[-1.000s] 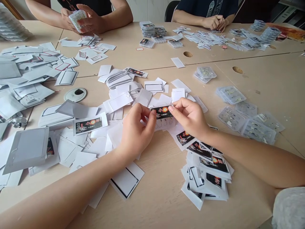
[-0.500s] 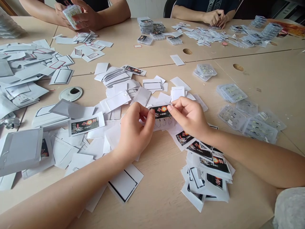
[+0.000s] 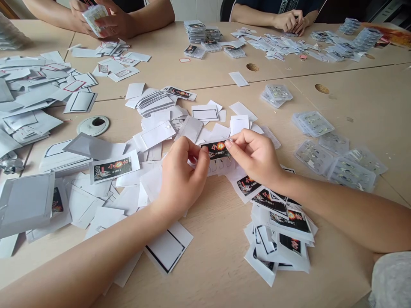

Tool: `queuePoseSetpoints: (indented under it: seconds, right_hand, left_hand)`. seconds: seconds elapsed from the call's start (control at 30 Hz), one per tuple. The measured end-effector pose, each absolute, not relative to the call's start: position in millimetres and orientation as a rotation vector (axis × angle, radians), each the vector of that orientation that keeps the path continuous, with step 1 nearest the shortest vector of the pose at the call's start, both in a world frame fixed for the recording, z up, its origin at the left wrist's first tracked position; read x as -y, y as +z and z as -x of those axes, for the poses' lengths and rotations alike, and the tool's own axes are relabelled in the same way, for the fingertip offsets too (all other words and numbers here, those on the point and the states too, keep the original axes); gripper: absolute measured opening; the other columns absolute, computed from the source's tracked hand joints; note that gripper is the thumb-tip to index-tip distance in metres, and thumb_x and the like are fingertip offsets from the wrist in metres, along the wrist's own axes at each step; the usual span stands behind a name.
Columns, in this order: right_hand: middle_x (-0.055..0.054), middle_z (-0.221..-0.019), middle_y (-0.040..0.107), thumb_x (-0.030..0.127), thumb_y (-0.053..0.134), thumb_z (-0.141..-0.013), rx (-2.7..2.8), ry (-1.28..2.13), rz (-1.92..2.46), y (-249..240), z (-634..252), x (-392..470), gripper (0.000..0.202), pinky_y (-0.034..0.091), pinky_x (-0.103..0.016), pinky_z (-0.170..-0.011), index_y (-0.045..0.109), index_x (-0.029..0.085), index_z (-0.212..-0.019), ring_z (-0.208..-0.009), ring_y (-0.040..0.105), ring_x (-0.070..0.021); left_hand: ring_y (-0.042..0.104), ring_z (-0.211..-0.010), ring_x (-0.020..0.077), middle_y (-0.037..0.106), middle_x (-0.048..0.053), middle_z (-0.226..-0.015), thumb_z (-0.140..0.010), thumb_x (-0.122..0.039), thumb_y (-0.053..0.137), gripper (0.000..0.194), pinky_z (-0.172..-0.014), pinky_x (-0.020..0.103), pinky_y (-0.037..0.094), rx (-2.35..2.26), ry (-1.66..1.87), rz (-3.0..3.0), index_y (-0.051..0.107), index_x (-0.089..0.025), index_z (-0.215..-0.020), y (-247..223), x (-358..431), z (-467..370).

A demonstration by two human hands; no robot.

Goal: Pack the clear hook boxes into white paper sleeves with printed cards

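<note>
Pinching a black label (image 3: 214,149) at its 2 ends, both bare hands meet near mid-view, over the table (image 3: 221,244).

Left hand (image 3: 183,173): thumb and forefinger nearly together, clamped on the label's left end; other fingers curled behind. Right hand (image 3: 255,156): thumb pressed on the label's upper right corner, forefinger behind it, grip closed. The label is held taut-looking between the 2 grips, along the top of a clear case (image 3: 221,167) with small hooks visible in its lower part. Whether fingers also press the case from behind: cannot tell, hidden.

Just below the right hand and forearm: a heap of printed sleeves (image 3: 290,220), white edges, black fronts. Around and behind the left hand: loose white sleeves (image 3: 157,134), 1 printed card (image 3: 114,168) lying face up on the left. Near the left forearm, a black-framed sleeve (image 3: 169,246).

Right side, beyond the right forearm: flat clear boxes (image 3: 351,173), overlapping, small metal pieces inside. Far left: large spread of white packets (image 3: 35,92).

Across the table, 2 people. Person at upper left grips a clear block (image 3: 95,19) in both hands; person at upper right, hands (image 3: 293,22) close together above scattered slips (image 3: 272,46).
</note>
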State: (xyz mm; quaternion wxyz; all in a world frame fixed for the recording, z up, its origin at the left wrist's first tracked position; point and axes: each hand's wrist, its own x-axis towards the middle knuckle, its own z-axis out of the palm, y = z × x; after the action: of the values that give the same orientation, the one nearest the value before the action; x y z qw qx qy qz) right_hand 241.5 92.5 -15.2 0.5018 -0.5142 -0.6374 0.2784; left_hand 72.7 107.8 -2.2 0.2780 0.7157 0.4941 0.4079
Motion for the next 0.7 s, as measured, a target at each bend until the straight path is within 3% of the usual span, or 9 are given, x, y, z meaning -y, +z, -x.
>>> queuePoseSetpoints:
  seconds: [0.7]
  right_hand:
    - [0.0,-0.065,0.054,0.028,0.056,-0.086,1.549,0.635,1.247,-14.0,-241.0,-92.0,0.029,0.039,-0.027,-0.056,0.041,0.02,-0.062,-0.06,0.048,-0.0108]
  left_hand:
    - [0.045,-0.059,0.0122,0.049,-0.002,-0.062,-0.081,-0.02,0.055,0.02,-0.056,0.027,0.035,-1.339,1.092,-1.915,0.042,-0.021,-0.067,0.8,-105.7,-74.8]
